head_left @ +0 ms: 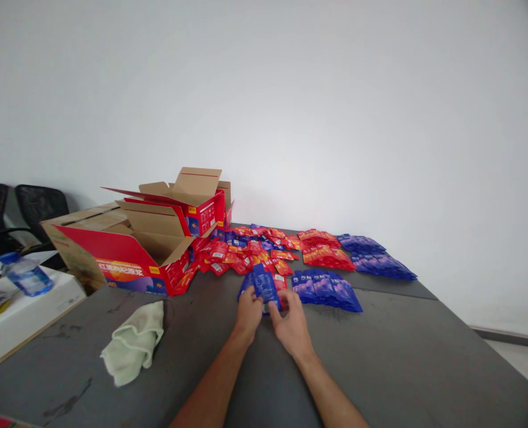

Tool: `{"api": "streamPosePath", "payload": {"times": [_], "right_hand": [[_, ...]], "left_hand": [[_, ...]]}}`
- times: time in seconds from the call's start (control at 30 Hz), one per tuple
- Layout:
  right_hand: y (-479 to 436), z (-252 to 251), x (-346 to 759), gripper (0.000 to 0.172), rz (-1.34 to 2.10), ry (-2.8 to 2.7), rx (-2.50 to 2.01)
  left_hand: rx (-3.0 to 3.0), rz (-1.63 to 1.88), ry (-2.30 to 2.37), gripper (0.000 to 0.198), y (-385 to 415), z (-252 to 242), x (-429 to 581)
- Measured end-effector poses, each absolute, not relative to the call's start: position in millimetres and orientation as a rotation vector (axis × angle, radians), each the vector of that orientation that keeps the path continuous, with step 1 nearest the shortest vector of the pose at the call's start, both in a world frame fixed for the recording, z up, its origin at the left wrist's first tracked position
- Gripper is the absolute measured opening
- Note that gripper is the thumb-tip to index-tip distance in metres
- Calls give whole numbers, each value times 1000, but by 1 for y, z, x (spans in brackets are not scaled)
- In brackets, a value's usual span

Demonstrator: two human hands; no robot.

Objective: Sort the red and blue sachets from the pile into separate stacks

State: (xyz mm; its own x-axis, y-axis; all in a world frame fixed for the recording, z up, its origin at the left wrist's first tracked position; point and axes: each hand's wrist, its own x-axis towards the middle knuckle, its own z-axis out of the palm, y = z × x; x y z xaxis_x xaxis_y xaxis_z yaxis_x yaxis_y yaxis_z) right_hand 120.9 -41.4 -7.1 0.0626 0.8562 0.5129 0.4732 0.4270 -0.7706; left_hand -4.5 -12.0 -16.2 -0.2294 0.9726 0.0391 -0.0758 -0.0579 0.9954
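Note:
A small blue pouch is held upright and slightly tilted just above the dark table. My left hand pinches its lower left edge. At the lower right corner, my right hand has its thumb on the pouch, with the fingers curled behind. Part of a red pouch shows behind the right fingers, and more blue film peeks out left of the held pouch. Close to my right hand lies an overlapping row of blue pouches.
Mixed red and blue pouches lie heaped behind my hands. Neat red rows and blue rows run along the wall. Open red cartons stand at left, near a pale green cloth and a water bottle.

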Motion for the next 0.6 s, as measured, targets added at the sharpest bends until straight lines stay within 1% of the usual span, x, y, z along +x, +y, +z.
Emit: {"api": "streamPosePath", "payload": {"times": [0.17, 0.3, 0.37, 0.47, 0.6], "right_hand": [[-38, -8, 127, 28, 856, -1401, -1259], [-43, -10, 124, 26, 1083, -1350, -1192], [-47, -9, 120, 22, 1158, -1326, -1163], [-50, -7, 115, 17, 1213, -1290, -1166], [-50, -8, 114, 15, 1176, -1270, -1180]], "left_hand": [[1047, 1421, 1194, 11, -17, -8, -2], [933, 1541, 1198, 23, -15, -7, -3], [904, 1582, 1219, 27, -11, -9, -5], [920, 1603, 1210, 27, -7, -13, -8], [928, 1602, 1218, 32, -8, -14, -7]]}}
